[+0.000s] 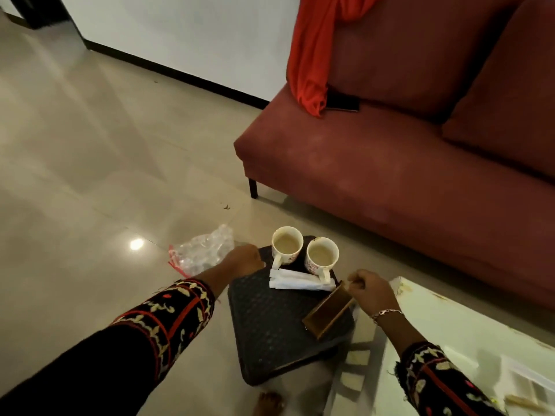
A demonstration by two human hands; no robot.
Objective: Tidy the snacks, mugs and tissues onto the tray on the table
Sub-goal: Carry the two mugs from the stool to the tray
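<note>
Loaded tray (270,325) held beside the bench (468,322).
Left grip (244,261) and right grip (371,288) clasp its edges; mugs (286,244), tissues (300,282), brown packet (326,315) sit aboard.

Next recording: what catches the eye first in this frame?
Two white mugs of milky drink stand at the far end of a dark tray, with folded tissues just nearer and a brown packet at its right edge. The left hand and right hand hold the tray by its sides, in front of a red sofa.
</note>
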